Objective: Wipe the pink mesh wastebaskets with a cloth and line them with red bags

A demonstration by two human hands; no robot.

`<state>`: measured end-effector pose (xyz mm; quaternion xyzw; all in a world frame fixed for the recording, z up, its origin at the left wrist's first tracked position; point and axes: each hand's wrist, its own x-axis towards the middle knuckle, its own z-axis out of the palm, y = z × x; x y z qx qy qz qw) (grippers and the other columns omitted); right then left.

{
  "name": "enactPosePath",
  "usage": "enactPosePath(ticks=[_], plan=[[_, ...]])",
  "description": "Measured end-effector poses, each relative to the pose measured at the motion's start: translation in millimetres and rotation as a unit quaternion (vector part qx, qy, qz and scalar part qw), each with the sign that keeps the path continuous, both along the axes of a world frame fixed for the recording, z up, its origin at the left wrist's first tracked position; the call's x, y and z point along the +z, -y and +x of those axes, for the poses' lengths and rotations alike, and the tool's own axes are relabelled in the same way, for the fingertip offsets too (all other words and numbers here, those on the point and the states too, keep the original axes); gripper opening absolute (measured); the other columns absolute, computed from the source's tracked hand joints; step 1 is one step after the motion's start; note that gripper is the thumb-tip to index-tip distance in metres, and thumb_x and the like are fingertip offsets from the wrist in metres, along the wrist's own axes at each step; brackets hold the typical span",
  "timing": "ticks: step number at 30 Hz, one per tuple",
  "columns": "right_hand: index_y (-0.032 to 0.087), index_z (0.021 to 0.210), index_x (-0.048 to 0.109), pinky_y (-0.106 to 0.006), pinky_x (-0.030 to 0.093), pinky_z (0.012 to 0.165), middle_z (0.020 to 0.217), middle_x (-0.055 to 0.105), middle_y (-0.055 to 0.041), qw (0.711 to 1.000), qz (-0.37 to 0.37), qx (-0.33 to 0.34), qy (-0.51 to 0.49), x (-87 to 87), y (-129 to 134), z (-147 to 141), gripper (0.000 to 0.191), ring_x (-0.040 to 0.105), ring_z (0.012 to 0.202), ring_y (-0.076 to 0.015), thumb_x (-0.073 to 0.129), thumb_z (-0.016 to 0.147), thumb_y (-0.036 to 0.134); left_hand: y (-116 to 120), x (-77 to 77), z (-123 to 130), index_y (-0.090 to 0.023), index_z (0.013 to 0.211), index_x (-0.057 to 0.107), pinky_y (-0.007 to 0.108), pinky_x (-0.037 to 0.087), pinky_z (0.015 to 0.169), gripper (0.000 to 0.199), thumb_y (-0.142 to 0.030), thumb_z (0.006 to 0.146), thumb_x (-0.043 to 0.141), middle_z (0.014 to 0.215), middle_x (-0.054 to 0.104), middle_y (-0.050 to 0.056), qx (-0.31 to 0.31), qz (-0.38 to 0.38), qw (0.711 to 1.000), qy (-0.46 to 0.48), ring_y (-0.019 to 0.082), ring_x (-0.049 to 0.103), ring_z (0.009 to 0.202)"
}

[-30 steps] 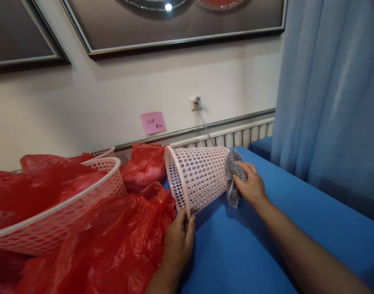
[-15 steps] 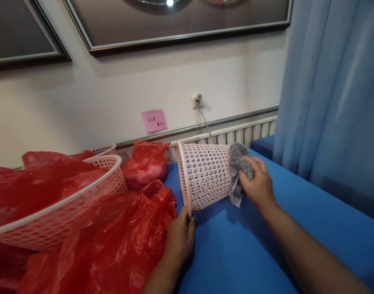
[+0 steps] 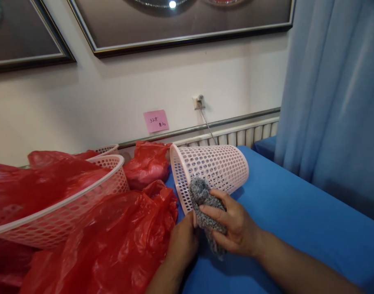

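Observation:
A pale pink perforated plastic basket [image 3: 219, 163] lies on its side on the blue-covered surface [image 3: 266, 196], its open mouth facing left. My left hand [image 3: 183, 239] is closed on the lower part of its rim, with some fingers hidden behind the rim. In my right hand [image 3: 236, 224] is a bunched grey cloth [image 3: 205, 204], pressed against the basket's side close to the rim. The cloth's loose end hangs below my fingers.
Red plastic bags [image 3: 113, 241] crowd the left, some inside a larger pink basket [image 3: 113, 179]. Behind are a radiator [image 3: 242, 134], a wall socket [image 3: 199, 103] with a cord and a pink note [image 3: 156, 121]. A blue curtain [image 3: 328, 90] hangs at right.
My right hand has carried the cloth from the basket's base leftward and down to near its rim. The basket's mouth has turned slightly toward me. My left hand still grips the rim.

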<state>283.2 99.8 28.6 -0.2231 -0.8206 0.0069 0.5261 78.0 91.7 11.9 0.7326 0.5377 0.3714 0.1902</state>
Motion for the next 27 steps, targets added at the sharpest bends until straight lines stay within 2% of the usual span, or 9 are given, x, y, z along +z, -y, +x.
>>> enactPosePath(ticks=[5,7,9,11,15,18,20,23,27], plan=[[0.025,0.135,0.056,-0.043,0.057,0.097,0.143,0.045,-0.0128,0.998,-0.031,0.037,0.027,4.3,2.2,-1.2,0.060,0.059,0.121,-0.0280,0.060,0.076,0.013,12.0,15.7,3.3,-0.017,0.108,0.065,0.027,0.055,0.065,0.023,-0.029,0.090,0.058,0.087,0.073,0.004,-0.018,0.047,0.995,0.086,0.018,0.068,0.071],[0.025,0.134,0.058,-0.042,0.057,0.096,0.143,0.046,-0.0121,0.998,-0.033,0.034,0.035,4.1,-0.4,-1.2,0.060,0.060,0.120,-0.0272,0.059,0.076,0.013,14.2,20.7,3.0,-0.017,0.103,0.066,0.024,0.051,0.059,0.020,-0.031,0.091,0.058,0.078,0.069,0.001,-0.014,0.065,0.994,0.090,0.016,0.064,0.064],[0.025,0.133,0.059,-0.043,0.055,0.100,0.144,0.047,-0.0113,0.999,-0.036,-0.015,0.012,2.8,-7.3,3.0,0.058,0.058,0.123,-0.0273,0.058,0.077,0.013,14.4,23.2,2.3,-0.018,0.095,0.067,0.022,0.045,0.053,0.017,-0.032,0.092,0.057,0.068,0.062,-0.002,-0.009,0.071,0.995,0.073,0.014,0.057,0.056],[0.025,0.131,0.062,-0.044,0.052,0.105,0.144,0.048,-0.0111,0.990,-0.061,-0.118,-0.051,0.3,-21.9,15.7,0.053,0.056,0.128,-0.0282,0.057,0.079,0.015,14.4,23.3,2.3,-0.018,0.088,0.067,0.021,0.039,0.050,0.018,-0.031,0.092,0.057,0.063,0.056,-0.003,-0.004,0.072,0.996,0.047,0.012,0.050,0.052],[0.023,0.124,0.069,-0.052,0.047,0.109,0.133,0.057,-0.0127,0.893,-0.197,-0.335,-0.227,-10.1,-70.0,63.8,0.046,0.058,0.123,-0.0320,0.059,0.079,0.028,16.1,19.5,4.5,-0.018,0.080,0.062,0.022,0.036,0.052,0.017,-0.027,0.092,0.053,0.064,0.053,-0.002,-0.020,0.046,0.999,-0.003,0.012,0.048,0.055],[0.018,0.122,0.069,-0.055,0.047,0.106,0.116,0.068,-0.0124,0.816,-0.319,-0.351,-0.330,-21.1,-102.0,94.1,0.052,0.064,0.111,-0.0326,0.060,0.074,0.034,15.8,16.3,4.0,-0.019,0.078,0.058,0.023,0.037,0.056,0.013,-0.021,0.089,0.052,0.067,0.053,-0.002,-0.035,0.024,0.999,-0.030,0.013,0.049,0.059],[0.015,0.124,0.068,-0.055,0.051,0.100,0.108,0.071,-0.0124,0.799,-0.350,-0.333,-0.359,-26.5,-111.9,99.0,0.055,0.067,0.102,-0.0318,0.058,0.074,0.038,13.1,14.4,1.2,-0.019,0.079,0.057,0.023,0.037,0.057,0.010,-0.017,0.087,0.051,0.068,0.053,-0.002,-0.031,0.018,0.999,-0.038,0.013,0.049,0.060],[0.017,0.121,0.069,-0.053,0.048,0.106,0.115,0.070,-0.0108,0.832,-0.321,-0.302,-0.338,-26.6,-104.7,82.6,0.052,0.065,0.109,-0.0309,0.061,0.074,0.039,7.2,11.6,-4.3,-0.019,0.082,0.059,0.023,0.037,0.057,0.010,-0.013,0.084,0.050,0.067,0.055,-0.003,-0.006,0.008,0.998,-0.057,0.014,0.051,0.059],[0.024,0.127,0.066,-0.049,0.043,0.114,0.135,0.058,-0.0102,0.955,-0.167,-0.159,-0.187,-14.0,-58.1,41.2,0.047,0.056,0.129,-0.0286,0.062,0.081,0.029,4.7,9.1,-5.4,-0.019,0.083,0.061,0.025,0.043,0.063,0.017,-0.007,0.079,0.051,0.075,0.065,0.000,-0.007,-0.034,0.997,-0.075,0.017,0.062,0.068]])
